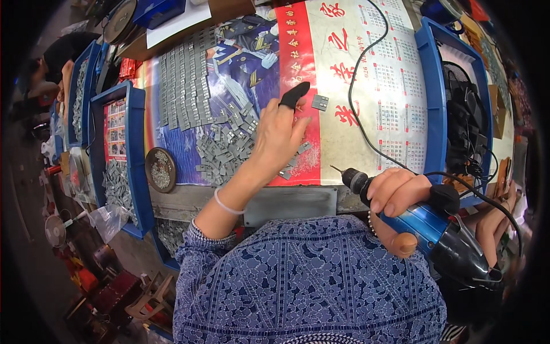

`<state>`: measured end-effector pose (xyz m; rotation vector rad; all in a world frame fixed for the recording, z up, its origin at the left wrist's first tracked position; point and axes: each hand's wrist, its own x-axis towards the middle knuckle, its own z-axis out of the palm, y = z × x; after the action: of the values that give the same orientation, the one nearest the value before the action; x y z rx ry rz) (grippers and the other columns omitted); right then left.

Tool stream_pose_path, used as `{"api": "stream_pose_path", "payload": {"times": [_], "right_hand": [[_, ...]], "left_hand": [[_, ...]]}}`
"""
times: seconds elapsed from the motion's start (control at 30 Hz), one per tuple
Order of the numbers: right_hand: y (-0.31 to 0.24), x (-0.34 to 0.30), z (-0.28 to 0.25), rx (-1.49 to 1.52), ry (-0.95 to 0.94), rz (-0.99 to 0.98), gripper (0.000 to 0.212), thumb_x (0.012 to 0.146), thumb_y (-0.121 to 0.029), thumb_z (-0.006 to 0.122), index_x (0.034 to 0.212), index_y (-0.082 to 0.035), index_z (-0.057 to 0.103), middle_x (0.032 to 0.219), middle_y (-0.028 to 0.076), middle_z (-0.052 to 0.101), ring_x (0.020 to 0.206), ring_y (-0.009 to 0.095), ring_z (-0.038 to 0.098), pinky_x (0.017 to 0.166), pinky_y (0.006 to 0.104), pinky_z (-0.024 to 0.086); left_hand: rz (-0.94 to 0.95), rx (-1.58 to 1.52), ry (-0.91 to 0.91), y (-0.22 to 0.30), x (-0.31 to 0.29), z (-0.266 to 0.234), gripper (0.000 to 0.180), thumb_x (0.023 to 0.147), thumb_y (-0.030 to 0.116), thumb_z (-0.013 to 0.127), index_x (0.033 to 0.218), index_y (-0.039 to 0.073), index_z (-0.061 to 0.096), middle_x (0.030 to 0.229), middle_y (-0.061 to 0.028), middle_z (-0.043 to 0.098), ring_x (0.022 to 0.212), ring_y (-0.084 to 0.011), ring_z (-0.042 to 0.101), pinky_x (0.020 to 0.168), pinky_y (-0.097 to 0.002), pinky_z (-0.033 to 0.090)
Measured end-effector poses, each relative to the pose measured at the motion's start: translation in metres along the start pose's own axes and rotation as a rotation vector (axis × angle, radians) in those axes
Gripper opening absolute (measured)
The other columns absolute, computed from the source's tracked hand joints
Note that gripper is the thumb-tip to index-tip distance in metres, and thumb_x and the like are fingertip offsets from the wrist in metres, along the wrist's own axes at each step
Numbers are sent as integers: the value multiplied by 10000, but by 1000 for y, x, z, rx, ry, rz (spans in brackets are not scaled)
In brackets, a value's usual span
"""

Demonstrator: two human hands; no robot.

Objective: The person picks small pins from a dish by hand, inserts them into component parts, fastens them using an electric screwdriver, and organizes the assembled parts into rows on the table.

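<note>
My left hand (279,131), a black finger cot on one finger, reaches over the poster-covered table with index finger and thumb spread and nothing between them. Just right of its fingertips lies a small grey block (319,102). Beneath and left of that hand spreads a loose heap of similar grey blocks (224,150). Farther left, many more lie in tidy rows (184,86). Near the table's front edge, my right hand (401,192) is wrapped round a blue and black electric screwdriver (423,227). Its thin bit points up and left, apart from any block.
A round dish of tiny metal parts (150,182) sits at front left, beside a blue bin (136,137) holding grey blocks. On the right, a blue tray (434,103) contains black items and cables. The screwdriver's black cord (362,123) crosses the poster. Other people's arms show at both sides.
</note>
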<state>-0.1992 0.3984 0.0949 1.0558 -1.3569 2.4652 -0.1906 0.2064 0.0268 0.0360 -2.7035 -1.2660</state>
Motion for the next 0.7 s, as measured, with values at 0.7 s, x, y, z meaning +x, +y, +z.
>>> {"api": "stream_pose_path", "payload": {"times": [0.7], "right_hand": [[-1,-5,-22,-93,-5,173,477,758,-456,704,778,-34,481,699,48,494,601,169,545,566,301,470]], "left_hand": [[181,137,2,-4,24,36,556,738,20,651,1265,64,481,899,-87,585,790,-252,527,726,-358,378]]}}
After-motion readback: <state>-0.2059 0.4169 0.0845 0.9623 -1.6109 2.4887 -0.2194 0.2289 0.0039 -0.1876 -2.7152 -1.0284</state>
